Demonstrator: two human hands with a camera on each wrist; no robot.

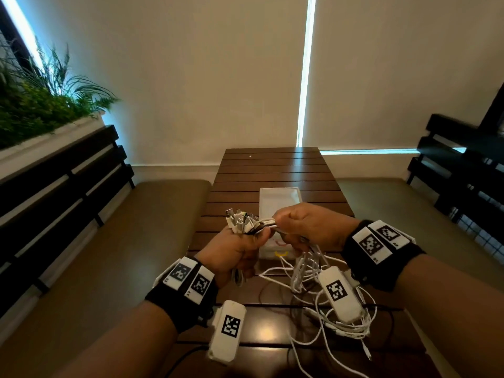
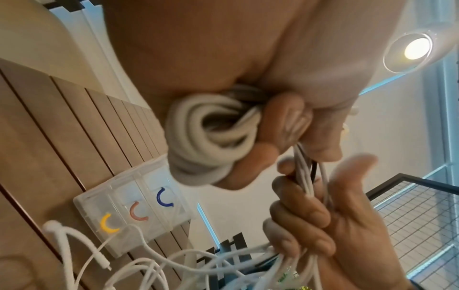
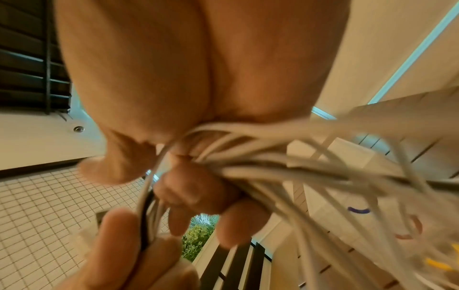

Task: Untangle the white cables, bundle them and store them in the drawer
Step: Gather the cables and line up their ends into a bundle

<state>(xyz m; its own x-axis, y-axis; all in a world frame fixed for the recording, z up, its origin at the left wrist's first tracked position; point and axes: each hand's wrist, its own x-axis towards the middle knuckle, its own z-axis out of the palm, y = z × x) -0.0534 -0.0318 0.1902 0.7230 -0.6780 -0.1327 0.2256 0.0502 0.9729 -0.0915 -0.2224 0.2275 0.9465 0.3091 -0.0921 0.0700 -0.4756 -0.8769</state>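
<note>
My left hand (image 1: 240, 252) grips a bunch of white cables (image 1: 242, 222), with the connector ends sticking up out of the fist. In the left wrist view its fingers curl round looped white cable (image 2: 211, 133). My right hand (image 1: 302, 227) holds the same strands a short way to the right, fingers (image 3: 198, 192) curled round them. One dark strand (image 2: 314, 166) runs among the white ones between the hands. The slack (image 1: 327, 309) hangs from the right hand in a loose tangle onto the table. The clear plastic drawer unit (image 1: 278, 197) stands just behind both hands, shut, with yellow, pink and blue handles (image 2: 135, 212).
The slatted brown table (image 1: 272, 165) runs away from me beyond the drawer unit. Cushioned benches (image 1: 136, 227) with dark slatted backs flank it on both sides. A planter (image 1: 41, 105) sits behind the left bench. Dark thin wires (image 1: 272, 296) lie on the near tabletop.
</note>
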